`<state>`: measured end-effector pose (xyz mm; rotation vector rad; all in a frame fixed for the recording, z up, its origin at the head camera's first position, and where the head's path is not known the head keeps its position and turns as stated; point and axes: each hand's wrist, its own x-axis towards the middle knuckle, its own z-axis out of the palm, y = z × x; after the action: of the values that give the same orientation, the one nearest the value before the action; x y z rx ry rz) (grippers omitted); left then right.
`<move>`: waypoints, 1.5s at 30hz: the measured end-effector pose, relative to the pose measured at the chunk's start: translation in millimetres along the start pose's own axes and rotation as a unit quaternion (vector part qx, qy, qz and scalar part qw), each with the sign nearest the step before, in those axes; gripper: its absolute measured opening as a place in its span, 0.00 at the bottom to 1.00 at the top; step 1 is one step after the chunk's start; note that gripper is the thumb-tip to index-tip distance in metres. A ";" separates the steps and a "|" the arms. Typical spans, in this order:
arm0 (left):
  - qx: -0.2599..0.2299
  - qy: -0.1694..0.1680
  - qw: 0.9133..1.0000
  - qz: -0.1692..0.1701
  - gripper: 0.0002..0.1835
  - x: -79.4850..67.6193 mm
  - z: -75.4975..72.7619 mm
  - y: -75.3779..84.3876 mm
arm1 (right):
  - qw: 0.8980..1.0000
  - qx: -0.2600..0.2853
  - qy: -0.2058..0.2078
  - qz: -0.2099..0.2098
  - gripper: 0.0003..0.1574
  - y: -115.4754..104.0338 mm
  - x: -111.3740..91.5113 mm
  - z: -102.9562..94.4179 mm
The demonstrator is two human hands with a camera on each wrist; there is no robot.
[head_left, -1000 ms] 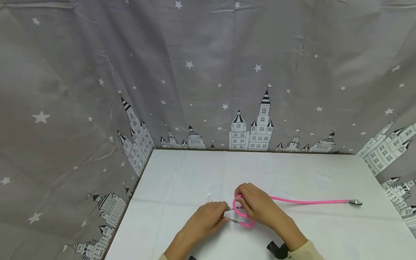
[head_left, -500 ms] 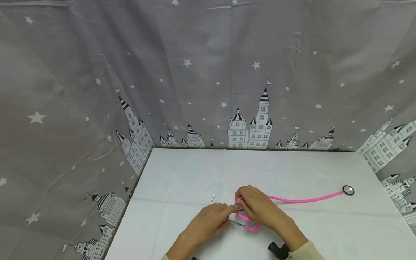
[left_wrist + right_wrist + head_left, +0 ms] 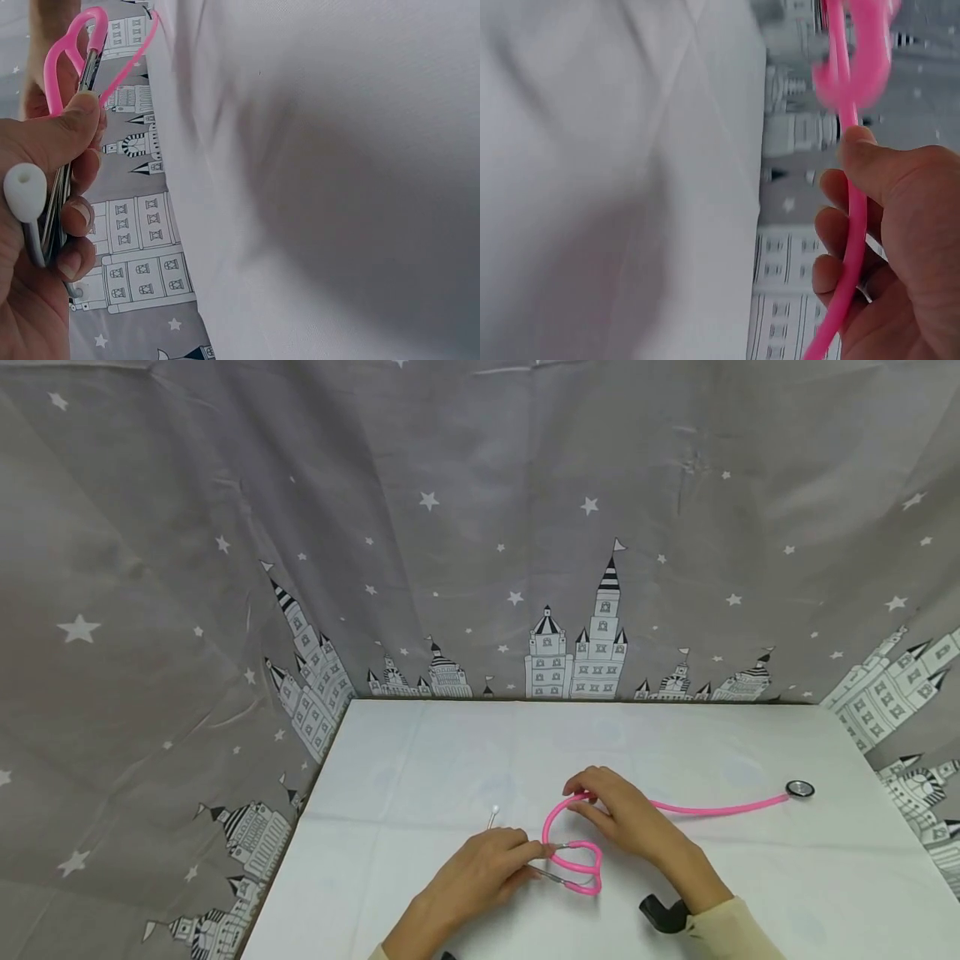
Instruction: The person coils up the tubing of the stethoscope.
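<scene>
A stethoscope with pink tubing (image 3: 720, 812) stretches across the white table. My left hand (image 3: 483, 868) grips its metal ear tubes (image 3: 56, 202) with curled fingers, the thumb pressing on them near the pink fork (image 3: 52, 67). A white ear tip (image 3: 25, 191) sticks out beside that hand. Farther right, my right hand (image 3: 622, 818) pinches the tubing between thumb and fingers; in the right wrist view the pink tube (image 3: 857, 217) runs along the curled fingers. Between the hands the tubing bends in a loop. The round chest piece (image 3: 799, 789), black-rimmed, is at the tube's right end.
The white tabletop (image 3: 420, 752) ends at a grey curtain (image 3: 465, 468) printed with castles and stars, behind and at both sides. A black curved object (image 3: 663, 913) sits by the right sleeve (image 3: 731, 931).
My right hand has moved right and away from the left hand, uncovering the pink fork. The chest piece has turned to show its round face and shifted left. The left hand still grips the ear tubes.
</scene>
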<state>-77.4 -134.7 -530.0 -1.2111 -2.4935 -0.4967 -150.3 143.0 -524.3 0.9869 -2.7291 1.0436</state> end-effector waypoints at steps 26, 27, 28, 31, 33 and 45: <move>-0.015 0.034 0.999 -0.029 0.24 -1.4 -14.1 -2.2 | 0.989 -0.118 0.045 0.074 0.09 49.9 -28.9 -13.0; -0.013 0.035 0.999 -0.034 0.24 -1.0 -15.3 -3.6 | 0.988 -0.130 0.040 0.070 0.09 46.8 -32.1 -9.9; -0.009 0.037 0.998 -0.040 0.24 -0.5 -16.7 -5.1 | 0.987 -0.142 0.036 0.064 0.09 43.4 -35.3 -6.3; 0.002 0.045 0.997 -0.067 0.25 0.4 -20.7 -10.9 | 0.985 -0.164 0.034 0.037 0.08 30.4 -46.0 5.7; 0.010 0.054 0.995 -0.083 0.25 1.3 -23.1 -15.9 | 0.985 -0.168 0.039 0.013 0.08 20.7 -53.5 13.8; 0.043 0.070 0.991 -0.110 0.32 3.3 -25.3 -35.0 | 0.982 -0.142 0.056 -0.109 0.10 -29.8 -86.4 33.8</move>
<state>-103.7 -163.9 -512.1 -0.8437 -2.5119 -0.5050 -58.7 152.4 -556.2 1.1092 -2.5151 0.6333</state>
